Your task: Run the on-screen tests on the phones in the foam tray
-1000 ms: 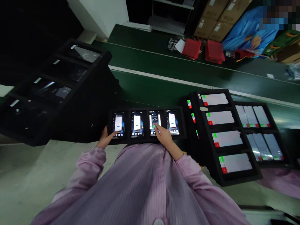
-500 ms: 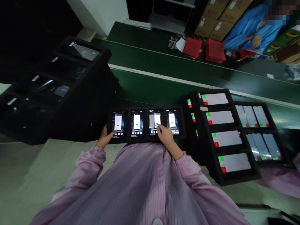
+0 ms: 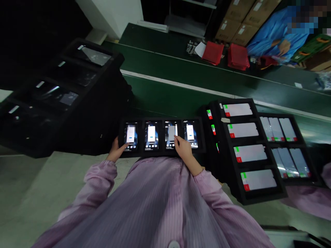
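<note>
In front of my body lies a long black tray point(image 3: 162, 151) with several lit smartphones standing side by side in its slots. My left hand point(image 3: 115, 150) grips the tray's left end, its thumb resting over the lower edge of the leftmost phone point(image 3: 130, 132). My right hand point(image 3: 183, 148) has its fingers curled together, with the tips at the screen of the third phone from the left point(image 3: 169, 132). Whether those fingers pinch something small cannot be made out. White pop-up panels show on the second phone point(image 3: 151, 133) and the rightmost phone point(image 3: 190, 132).
To the right, stacked black trays point(image 3: 248, 151) hold pale phones with green and red labels; another tray point(image 3: 287, 144) stands beyond. A tall black tray stack point(image 3: 90, 100) is at left. Across the green bench point(image 3: 160, 58), a person in blue point(image 3: 281, 38) works near red sheets point(image 3: 213, 52).
On the third phone the grey area has spread rightward over the white panel. My right fingertips have shifted slightly right and up. My left hand stays on the tray.
</note>
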Available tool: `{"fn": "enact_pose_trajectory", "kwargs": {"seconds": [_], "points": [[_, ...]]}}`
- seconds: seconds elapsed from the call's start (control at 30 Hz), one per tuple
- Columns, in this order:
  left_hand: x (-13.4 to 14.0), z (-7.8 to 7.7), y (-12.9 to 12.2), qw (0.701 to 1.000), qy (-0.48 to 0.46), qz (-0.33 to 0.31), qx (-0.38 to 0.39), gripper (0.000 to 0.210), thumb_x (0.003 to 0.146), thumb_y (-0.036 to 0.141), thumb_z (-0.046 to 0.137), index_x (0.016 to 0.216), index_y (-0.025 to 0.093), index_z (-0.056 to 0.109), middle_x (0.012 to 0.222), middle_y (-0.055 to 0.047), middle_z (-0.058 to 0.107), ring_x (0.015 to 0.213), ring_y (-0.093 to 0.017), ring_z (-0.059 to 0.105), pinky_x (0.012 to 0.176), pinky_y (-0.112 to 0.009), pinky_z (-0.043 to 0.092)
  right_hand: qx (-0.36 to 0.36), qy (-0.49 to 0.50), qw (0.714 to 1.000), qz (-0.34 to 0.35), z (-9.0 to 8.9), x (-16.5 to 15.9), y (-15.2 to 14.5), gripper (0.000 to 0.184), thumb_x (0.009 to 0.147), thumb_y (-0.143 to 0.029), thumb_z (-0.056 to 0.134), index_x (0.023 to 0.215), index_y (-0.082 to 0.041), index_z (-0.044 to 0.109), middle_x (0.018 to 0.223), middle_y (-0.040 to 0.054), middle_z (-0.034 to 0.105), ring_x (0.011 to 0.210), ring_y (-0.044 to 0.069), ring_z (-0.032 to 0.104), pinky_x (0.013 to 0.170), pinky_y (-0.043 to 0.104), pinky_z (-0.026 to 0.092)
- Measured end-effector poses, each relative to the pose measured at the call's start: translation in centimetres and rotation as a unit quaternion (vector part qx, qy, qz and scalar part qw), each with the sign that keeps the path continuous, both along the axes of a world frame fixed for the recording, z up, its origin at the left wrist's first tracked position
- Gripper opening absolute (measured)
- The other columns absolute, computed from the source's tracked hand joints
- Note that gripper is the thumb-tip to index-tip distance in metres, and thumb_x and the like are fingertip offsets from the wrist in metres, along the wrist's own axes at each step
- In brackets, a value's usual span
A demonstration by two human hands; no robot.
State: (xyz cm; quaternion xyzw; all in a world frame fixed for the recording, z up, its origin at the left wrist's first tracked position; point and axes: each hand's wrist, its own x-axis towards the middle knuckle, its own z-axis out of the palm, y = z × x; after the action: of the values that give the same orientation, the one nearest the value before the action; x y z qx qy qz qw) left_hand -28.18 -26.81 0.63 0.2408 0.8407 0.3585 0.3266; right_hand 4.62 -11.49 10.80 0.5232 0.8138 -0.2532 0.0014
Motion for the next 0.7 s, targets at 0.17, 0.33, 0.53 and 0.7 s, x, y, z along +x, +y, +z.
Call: {"fn": "enact_pose_trajectory", "kwargs": {"seconds": [0.17, 0.33, 0.53, 0.7], "points": [[-0.6, -0.8, -0.2, 1.0, -0.01, 0.003, 0.002, 0.077, 0.072, 0.045, 0.077, 0.142, 0.026, 0.052, 0.139, -0.011, 0.063, 0.14, -0.032, 0.053, 0.122, -0.049, 0.037, 0.015, 0.035, 0.999, 0.006, -0.3, 0.3, 0.1, 0.041, 0.107, -0.03, 0.042, 0.139, -0.022, 0.066, 0.13, 0.0088, 0.074, 0.113, 0.024, 0.074, 0.094, 0.032, 0.059], [-0.7, -1.0, -0.1, 1.0, -0.021, 0.008, 0.009, 0.077, 0.07, 0.045, 0.078, 0.14, 0.025, 0.053, 0.14, -0.011, 0.062, 0.143, -0.033, 0.05, 0.123, -0.05, 0.035, -0.015, 0.054, 0.996, 0.071, -0.3, -0.3, -0.1, 0.04, 0.106, -0.031, 0.045, 0.139, -0.026, 0.065, 0.141, 0.0045, 0.068, 0.119, 0.023, 0.071, 0.098, 0.034, 0.059], [-1.2, -1.3, -0.3, 1.0, -0.025, -0.002, -0.002, 0.079, 0.068, 0.048, 0.079, 0.139, 0.025, 0.053, 0.144, -0.011, 0.06, 0.144, -0.033, 0.047, 0.124, -0.05, 0.033, 0.008, 0.08, 0.997, -0.009, -0.4, 1.7, 0.8, 0.042, 0.106, -0.031, 0.043, 0.14, -0.022, 0.066, 0.128, 0.0071, 0.076, 0.112, 0.022, 0.075, 0.096, 0.03, 0.058], [-1.1, -1.0, -0.2, 0.999, -0.033, 0.003, -0.013, 0.078, 0.069, 0.047, 0.079, 0.139, 0.026, 0.052, 0.142, -0.011, 0.06, 0.145, -0.034, 0.046, 0.124, -0.051, 0.034, 0.037, 0.077, 0.99, -0.117, -1.0, 4.5, 1.7, 0.045, 0.105, -0.031, 0.039, 0.136, -0.019, 0.069, 0.107, 0.0091, 0.081, 0.09, 0.022, 0.078, 0.084, 0.029, 0.058]]}}
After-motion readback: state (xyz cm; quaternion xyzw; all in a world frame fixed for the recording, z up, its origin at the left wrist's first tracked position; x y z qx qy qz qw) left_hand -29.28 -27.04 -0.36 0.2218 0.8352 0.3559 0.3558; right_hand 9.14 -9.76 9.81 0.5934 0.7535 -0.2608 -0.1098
